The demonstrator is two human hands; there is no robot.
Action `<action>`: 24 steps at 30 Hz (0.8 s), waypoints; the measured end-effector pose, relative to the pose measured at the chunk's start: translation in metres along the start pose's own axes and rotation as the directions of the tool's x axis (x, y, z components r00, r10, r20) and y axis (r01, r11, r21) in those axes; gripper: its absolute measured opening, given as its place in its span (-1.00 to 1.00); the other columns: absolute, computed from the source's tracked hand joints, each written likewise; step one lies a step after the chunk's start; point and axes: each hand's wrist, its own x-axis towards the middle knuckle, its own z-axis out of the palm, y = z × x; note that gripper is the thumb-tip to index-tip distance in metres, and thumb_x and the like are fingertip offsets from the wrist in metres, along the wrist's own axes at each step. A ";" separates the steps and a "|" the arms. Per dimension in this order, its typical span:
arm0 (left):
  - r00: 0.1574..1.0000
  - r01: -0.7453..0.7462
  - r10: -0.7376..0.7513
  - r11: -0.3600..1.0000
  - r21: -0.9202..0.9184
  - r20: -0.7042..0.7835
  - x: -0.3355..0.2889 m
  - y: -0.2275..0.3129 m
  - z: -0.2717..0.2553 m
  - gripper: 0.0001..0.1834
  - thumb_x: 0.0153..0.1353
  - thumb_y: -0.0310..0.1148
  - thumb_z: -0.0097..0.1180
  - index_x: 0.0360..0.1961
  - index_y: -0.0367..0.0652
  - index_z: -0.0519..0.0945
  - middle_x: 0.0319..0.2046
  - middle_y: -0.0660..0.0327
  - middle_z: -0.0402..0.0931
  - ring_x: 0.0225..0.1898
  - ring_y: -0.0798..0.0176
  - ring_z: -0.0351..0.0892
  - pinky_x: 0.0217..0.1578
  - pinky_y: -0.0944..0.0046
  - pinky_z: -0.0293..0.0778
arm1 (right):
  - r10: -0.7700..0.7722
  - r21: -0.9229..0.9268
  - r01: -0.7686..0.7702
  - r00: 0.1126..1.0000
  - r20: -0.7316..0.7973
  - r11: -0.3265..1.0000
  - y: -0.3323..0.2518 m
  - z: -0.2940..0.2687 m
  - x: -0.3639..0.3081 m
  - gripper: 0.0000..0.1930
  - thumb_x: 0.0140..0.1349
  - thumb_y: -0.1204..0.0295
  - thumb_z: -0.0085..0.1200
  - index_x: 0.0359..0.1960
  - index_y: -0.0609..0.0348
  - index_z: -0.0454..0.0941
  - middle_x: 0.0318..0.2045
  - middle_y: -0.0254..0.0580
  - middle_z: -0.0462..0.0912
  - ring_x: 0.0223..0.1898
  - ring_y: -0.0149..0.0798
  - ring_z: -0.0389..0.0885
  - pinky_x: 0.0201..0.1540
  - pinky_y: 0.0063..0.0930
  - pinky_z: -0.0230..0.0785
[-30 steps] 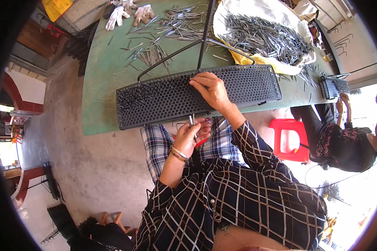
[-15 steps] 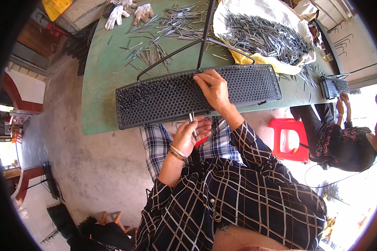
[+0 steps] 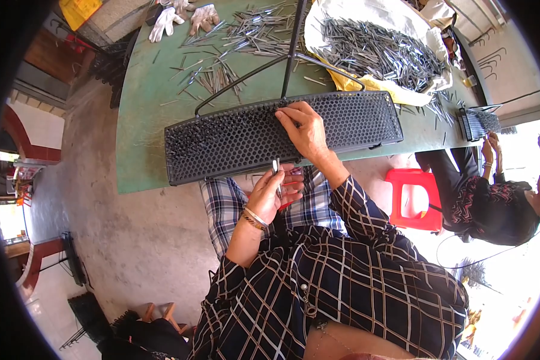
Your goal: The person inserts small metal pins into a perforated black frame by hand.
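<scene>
R hand [image 3: 306, 129] hides part of perforated black rack [image 3: 222, 144]; can't tell what's btwn its fingertips. L hand [image 3: 270, 195] hides parts of thin metal strips [image 3: 276, 167], exact no. unclear. Upright rod [image 3: 297, 36] cut off at top edge, ditto 1 glove [image 3: 184, 5]. Co-worker's hands [image 3: 491, 146] too small to tell what's held.

**No Readable Lettering**

No text, label, brand, number or sign can be read. Whether the yellow sheet [image 3: 81, 11] at upper left or the white sack [image 3: 378, 13] bears print cannot be told.
</scene>
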 end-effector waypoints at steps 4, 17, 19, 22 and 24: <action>0.999 -0.024 0.025 1.000 -0.019 0.028 0.001 -0.002 -0.002 -0.66 0.36 -0.29 -0.19 0.05 -0.27 0.36 -0.11 -0.05 0.51 -0.11 0.10 0.58 -0.12 0.17 0.54 | 0.019 0.004 -0.019 0.999 -0.027 1.000 0.003 0.002 0.000 -0.85 0.09 0.42 0.18 -0.36 0.23 0.64 -0.38 -0.14 0.56 -0.51 -0.18 0.57 -0.44 -0.43 0.43; 0.995 -0.101 0.101 0.994 -0.035 0.006 -0.001 0.006 -0.002 -0.67 0.34 -0.35 -0.13 0.01 -0.36 0.40 -0.11 0.01 0.50 -0.09 0.17 0.53 -0.06 0.20 0.50 | 0.067 0.059 -0.080 0.979 0.193 0.995 -0.013 -0.019 0.003 -0.83 0.08 0.44 0.20 -0.33 0.28 0.62 -0.34 -0.16 0.60 -0.37 -0.27 0.58 -0.34 -0.46 0.42; 0.994 -0.108 0.109 0.994 -0.034 0.027 -0.005 0.012 0.006 -0.67 0.34 -0.34 -0.14 0.01 -0.36 0.39 -0.11 0.01 0.50 -0.08 0.17 0.53 -0.05 0.20 0.50 | 0.072 0.100 -0.104 0.957 0.282 0.990 -0.016 -0.027 -0.001 -0.82 0.09 0.42 0.21 -0.33 0.29 0.62 -0.36 -0.16 0.61 -0.36 -0.30 0.58 -0.32 -0.49 0.40; 0.990 -0.121 0.122 0.993 -0.011 0.072 -0.006 0.016 0.012 -0.66 0.35 -0.32 -0.15 0.03 -0.35 0.38 -0.11 0.02 0.49 -0.06 0.16 0.52 -0.02 0.18 0.48 | 0.122 0.264 -0.371 0.752 0.647 0.890 -0.024 -0.035 -0.014 -0.80 0.14 0.38 0.19 -0.34 0.32 0.62 -0.41 -0.22 0.62 -0.37 -0.41 0.54 -0.31 -0.53 0.38; 0.987 -0.130 0.128 0.991 0.014 0.095 -0.006 0.016 0.014 -0.65 0.36 -0.31 -0.15 0.03 -0.35 0.37 -0.11 0.02 0.49 -0.05 0.16 0.51 -0.01 0.18 0.47 | 0.142 0.259 -0.420 0.716 0.683 0.870 -0.026 -0.039 -0.016 -0.80 0.14 0.39 0.19 -0.34 0.32 0.62 -0.42 -0.21 0.61 -0.36 -0.41 0.54 -0.31 -0.53 0.38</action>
